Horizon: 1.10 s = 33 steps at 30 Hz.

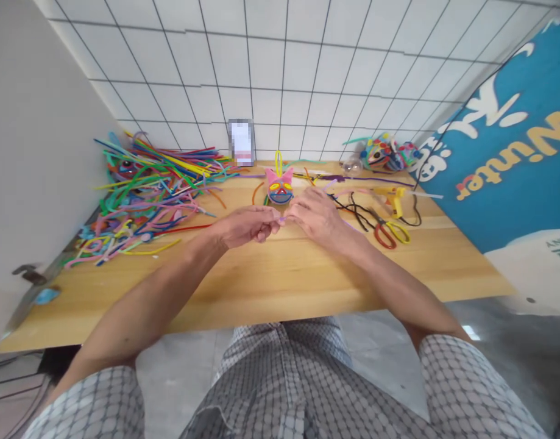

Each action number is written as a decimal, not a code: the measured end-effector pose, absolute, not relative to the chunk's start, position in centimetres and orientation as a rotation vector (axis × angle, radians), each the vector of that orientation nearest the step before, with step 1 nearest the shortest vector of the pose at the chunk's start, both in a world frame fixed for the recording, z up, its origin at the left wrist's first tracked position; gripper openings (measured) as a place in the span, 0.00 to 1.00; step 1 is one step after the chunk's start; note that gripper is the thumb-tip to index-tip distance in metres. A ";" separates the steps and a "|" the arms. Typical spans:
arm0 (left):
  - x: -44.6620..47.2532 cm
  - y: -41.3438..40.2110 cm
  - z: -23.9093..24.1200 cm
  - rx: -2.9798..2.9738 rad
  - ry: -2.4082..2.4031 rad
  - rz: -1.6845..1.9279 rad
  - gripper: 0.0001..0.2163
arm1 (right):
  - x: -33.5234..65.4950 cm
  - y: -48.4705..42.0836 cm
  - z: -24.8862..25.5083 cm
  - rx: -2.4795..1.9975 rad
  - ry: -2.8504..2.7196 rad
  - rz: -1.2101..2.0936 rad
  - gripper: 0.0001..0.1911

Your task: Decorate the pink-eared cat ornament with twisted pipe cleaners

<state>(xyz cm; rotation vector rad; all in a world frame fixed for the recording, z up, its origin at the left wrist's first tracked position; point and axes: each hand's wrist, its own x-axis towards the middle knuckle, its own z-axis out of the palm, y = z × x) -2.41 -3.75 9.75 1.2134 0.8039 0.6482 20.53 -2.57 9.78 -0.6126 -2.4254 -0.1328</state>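
Observation:
Over the middle of the wooden table, my left hand [252,225] and my right hand [314,212] meet fingertip to fingertip. Both pinch a thin purple pipe cleaner [282,219]; a short piece of it shows between them, and a lighter purple end [331,184] sticks out past my right hand. Just behind my fingers sits a small mask-like ornament [280,188] with pink ears, coloured face parts and a yellow loop on top. The rest of the pipe cleaner is mostly covered by my fingers.
Loose pipe cleaners [170,171] are heaped at the left. A phone [242,143] leans on the tiled wall. To the right lie scissors [389,230], a yellow glue gun [393,198] and black pipe cleaners [359,213]. More colourful ornaments [378,152] stand at the back right.

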 end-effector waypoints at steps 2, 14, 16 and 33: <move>-2.6 -3.7 10.2 1.160 0.798 0.656 0.17 | 20.3 -2.1 10.4 -0.587 -2.428 -0.168 0.14; -2.2 -1.0 10.3 1.732 1.014 0.834 0.12 | 20.5 0.1 11.1 -0.769 -2.419 -0.066 0.09; -2.3 -0.5 10.4 1.799 1.001 0.801 0.13 | 20.6 0.3 11.0 -0.805 -2.403 -0.056 0.10; -2.0 -0.9 9.2 2.399 1.241 0.719 0.02 | 20.6 0.7 9.5 -0.779 -2.579 -0.084 0.12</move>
